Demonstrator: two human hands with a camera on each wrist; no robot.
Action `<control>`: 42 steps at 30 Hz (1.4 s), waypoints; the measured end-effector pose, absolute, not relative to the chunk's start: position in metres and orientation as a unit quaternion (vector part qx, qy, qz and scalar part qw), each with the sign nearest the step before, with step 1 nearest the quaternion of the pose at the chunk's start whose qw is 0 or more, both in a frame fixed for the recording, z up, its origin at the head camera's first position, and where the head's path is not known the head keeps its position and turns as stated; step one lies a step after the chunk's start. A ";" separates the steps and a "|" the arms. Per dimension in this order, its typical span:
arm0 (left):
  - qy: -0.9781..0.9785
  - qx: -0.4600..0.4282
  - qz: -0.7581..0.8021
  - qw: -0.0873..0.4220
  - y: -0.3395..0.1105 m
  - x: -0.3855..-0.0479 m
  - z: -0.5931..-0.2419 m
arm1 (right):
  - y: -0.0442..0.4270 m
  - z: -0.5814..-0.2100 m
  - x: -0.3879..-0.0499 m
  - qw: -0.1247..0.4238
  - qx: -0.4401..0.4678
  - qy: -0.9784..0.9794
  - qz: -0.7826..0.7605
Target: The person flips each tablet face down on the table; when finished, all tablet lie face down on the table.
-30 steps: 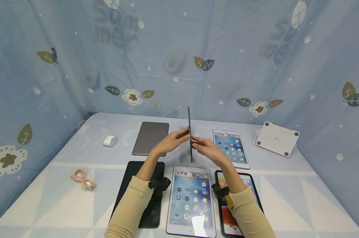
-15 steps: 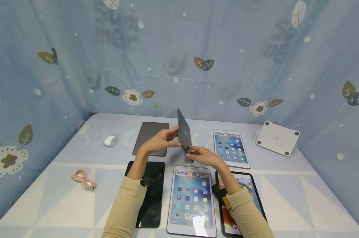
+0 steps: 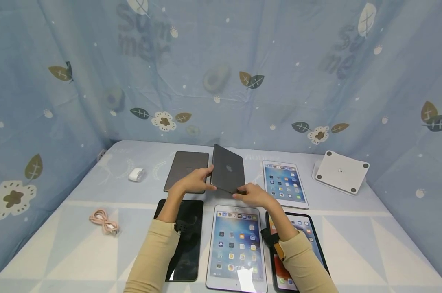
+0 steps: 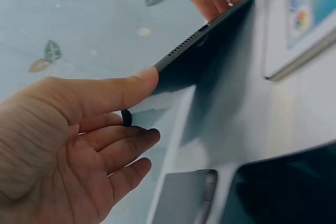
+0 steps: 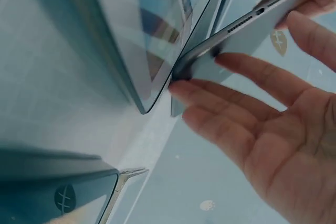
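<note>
A dark grey tablet (image 3: pixel 227 167) is tilted above the table, its back with a logo facing up toward me and its far edge raised. My left hand (image 3: pixel 192 180) grips its left edge near the close corner; in the left wrist view the thumb (image 4: pixel 139 85) presses the rim by the speaker holes. The right hand (image 3: pixel 254 195) holds the near right corner with its fingertips. Seen from the right wrist, the fingers (image 5: pixel 205 95) reach round that corner while the thumb (image 5: pixel 315 40) looks apart from it. The tablet's screen side is mostly hidden.
Around lie another grey tablet (image 3: pixel 186 165), a black tablet (image 3: pixel 188 240), a white tablet (image 3: pixel 237 248), a smaller white tablet (image 3: pixel 286 183) and a black-framed tablet (image 3: pixel 309 232). A white stand (image 3: pixel 341 171), charger plug (image 3: pixel 136 174) and pink cable (image 3: pixel 104 222) sit toward the sides.
The tablet has turned from edge-on and upright to leaning, its back coming into view, and has lowered. The left hand has shifted left; the right has slid to the near corner.
</note>
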State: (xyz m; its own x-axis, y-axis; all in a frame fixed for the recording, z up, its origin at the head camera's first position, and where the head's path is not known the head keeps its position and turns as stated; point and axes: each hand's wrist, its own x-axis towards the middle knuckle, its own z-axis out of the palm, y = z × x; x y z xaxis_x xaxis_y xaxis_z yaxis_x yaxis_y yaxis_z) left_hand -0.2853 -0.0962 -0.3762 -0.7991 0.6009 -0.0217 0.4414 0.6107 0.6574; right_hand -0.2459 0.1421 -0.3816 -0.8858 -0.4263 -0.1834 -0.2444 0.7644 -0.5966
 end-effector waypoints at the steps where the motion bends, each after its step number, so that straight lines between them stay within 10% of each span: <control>1: 0.894 0.287 0.322 0.121 -0.095 -0.286 -0.379 | 0.143 -0.382 -0.246 0.155 -0.182 0.927 -0.290; 26: 0.939 0.230 0.232 0.105 -0.063 -0.283 -0.400 | 0.162 -0.376 -0.249 0.142 -0.144 0.938 -0.282; 42: 0.920 0.303 0.207 0.139 0.034 -0.271 -0.387 | 0.289 -0.373 -0.247 0.087 -0.020 0.964 -0.250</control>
State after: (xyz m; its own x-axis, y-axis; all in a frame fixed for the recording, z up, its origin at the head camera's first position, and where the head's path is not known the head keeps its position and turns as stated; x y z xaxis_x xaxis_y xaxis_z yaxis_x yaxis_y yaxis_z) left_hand -0.2715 0.0337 -0.3871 -0.7785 0.6141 -0.1297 0.4994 0.7312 0.4647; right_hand -0.2475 0.2894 -0.3727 -0.9841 -0.0829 -0.1571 0.0041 0.8737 -0.4864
